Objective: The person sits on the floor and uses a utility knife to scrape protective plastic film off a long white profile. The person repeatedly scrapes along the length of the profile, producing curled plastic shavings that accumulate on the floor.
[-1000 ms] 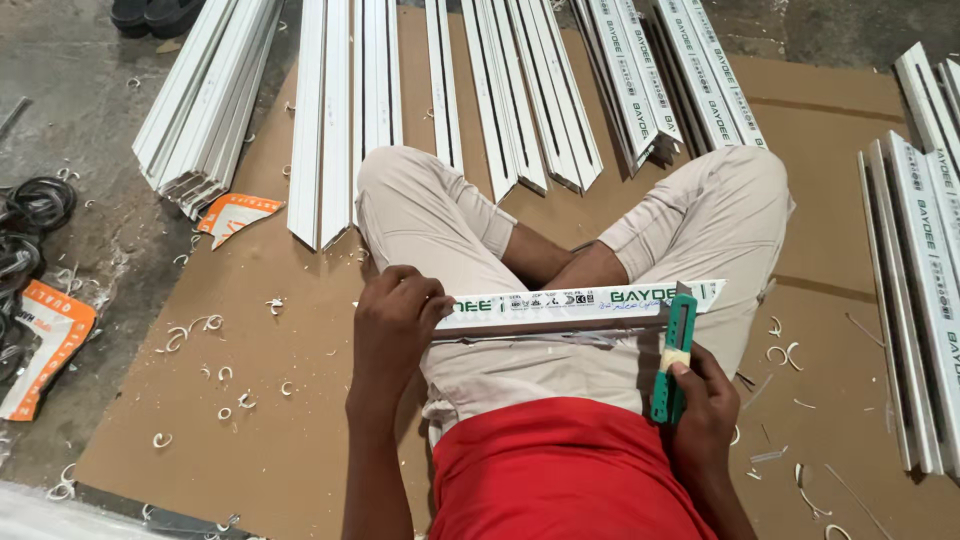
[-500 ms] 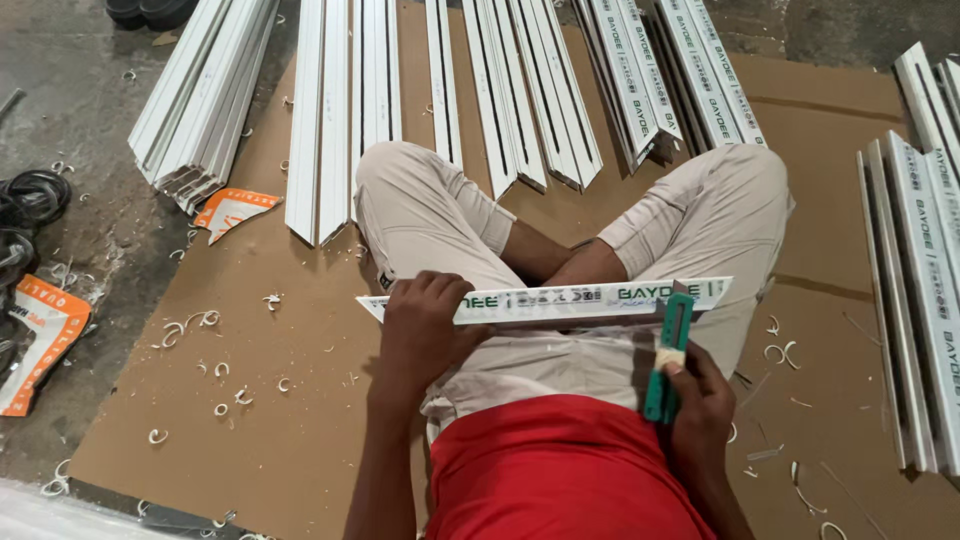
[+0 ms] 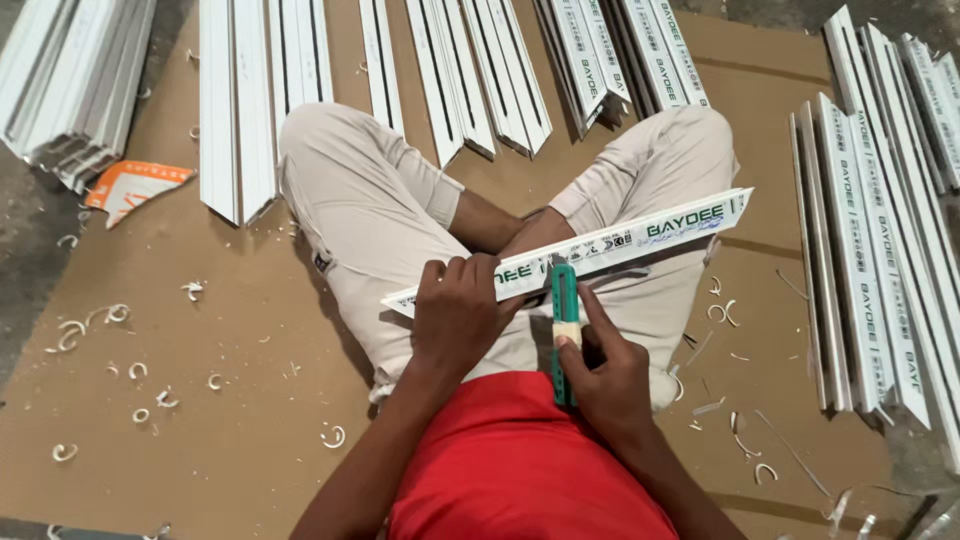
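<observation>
1. So the person was sitting cross-legged on a big sheet of brown cardboard (image 3: pixel 250 420), with a short white plastic strip (image 3: pixel 600 245) lying across their lap, its right end tilted up a bit toward the knee.
2. Left hand (image 3: pixel 460 315) was wrapped tight over the strip near its left end, fingers curled over the top edge, pinning it down against the thigh.
3. Right hand (image 3: pixel 605 385) was closed round a green utility knife (image 3: pixel 565 320), index finger stretched out along the handle. The tip was touching the strip's near edge, just beside the left hand.
4. No actual boxes or bins anywhere. The cardboard was what held everything: curly white shavings (image 3: pixel 95 325) scattered to the left, and more slivers (image 3: pixel 735 440) on the right by the knee.
5. Longer white strips (image 3: pixel 470 70) were lying in rows past the knees, another batch (image 3: pixel 870 250) along the right edge, and a stack (image 3: pixel 70 90) at top left.
6. An orange and white wrapper scrap (image 3: pixel 135 188) sat near that stack.
</observation>
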